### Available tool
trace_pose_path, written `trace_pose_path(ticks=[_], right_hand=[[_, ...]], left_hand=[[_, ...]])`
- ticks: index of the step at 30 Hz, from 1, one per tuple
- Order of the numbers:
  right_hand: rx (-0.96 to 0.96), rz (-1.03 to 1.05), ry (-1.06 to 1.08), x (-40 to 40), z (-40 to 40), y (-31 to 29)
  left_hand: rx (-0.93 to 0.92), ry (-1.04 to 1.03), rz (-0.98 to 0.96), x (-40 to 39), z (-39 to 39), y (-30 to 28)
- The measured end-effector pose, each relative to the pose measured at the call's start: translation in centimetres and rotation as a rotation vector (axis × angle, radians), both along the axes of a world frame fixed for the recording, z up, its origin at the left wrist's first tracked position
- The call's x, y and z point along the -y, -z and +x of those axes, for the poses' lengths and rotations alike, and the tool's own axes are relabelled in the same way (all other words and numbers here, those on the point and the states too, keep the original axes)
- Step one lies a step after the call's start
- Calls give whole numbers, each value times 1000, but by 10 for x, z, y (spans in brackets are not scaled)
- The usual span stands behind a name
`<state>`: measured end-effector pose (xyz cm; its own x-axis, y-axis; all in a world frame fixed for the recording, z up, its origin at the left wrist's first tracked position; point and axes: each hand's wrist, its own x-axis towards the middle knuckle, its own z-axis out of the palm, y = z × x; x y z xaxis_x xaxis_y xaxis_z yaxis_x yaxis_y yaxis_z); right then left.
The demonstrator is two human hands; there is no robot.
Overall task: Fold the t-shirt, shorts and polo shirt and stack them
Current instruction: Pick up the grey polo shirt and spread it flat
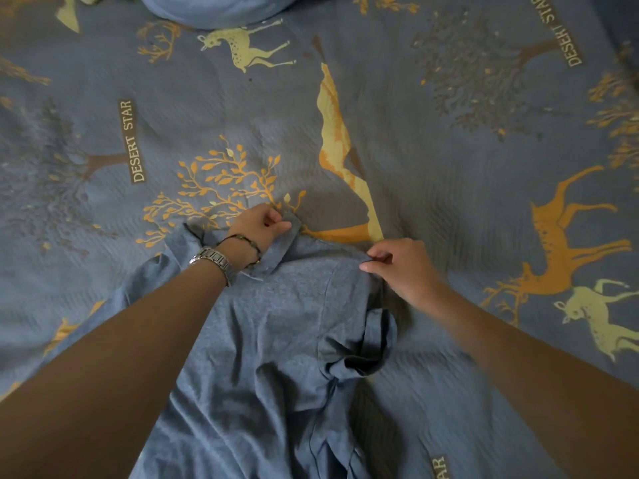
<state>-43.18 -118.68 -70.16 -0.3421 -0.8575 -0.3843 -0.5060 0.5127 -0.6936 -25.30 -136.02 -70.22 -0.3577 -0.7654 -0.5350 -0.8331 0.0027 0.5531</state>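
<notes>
Your left hand pinches the collar of the blue polo shirt lying on the bedspread; your right hand seemingly pinches its far shoulder, probably to spread it flat for folding.
</notes>
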Motion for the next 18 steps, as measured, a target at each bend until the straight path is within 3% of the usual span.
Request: trace_pose_path(ticks=[4, 10, 14, 18], right_hand=[[-24, -73, 91, 4, -15, -1], [78, -124, 109, -17, -19, -4], [252, -52, -68, -51, -19, -12], [150, -93, -213, -64, -18, -4]], left_hand=[[-63, -216, -158, 5, -9, -5], [-104, -119, -261, -11, -12, -1], [-100, 167, -560, -22, -17, -3], [-182, 544, -392, -42, -39, -5]])
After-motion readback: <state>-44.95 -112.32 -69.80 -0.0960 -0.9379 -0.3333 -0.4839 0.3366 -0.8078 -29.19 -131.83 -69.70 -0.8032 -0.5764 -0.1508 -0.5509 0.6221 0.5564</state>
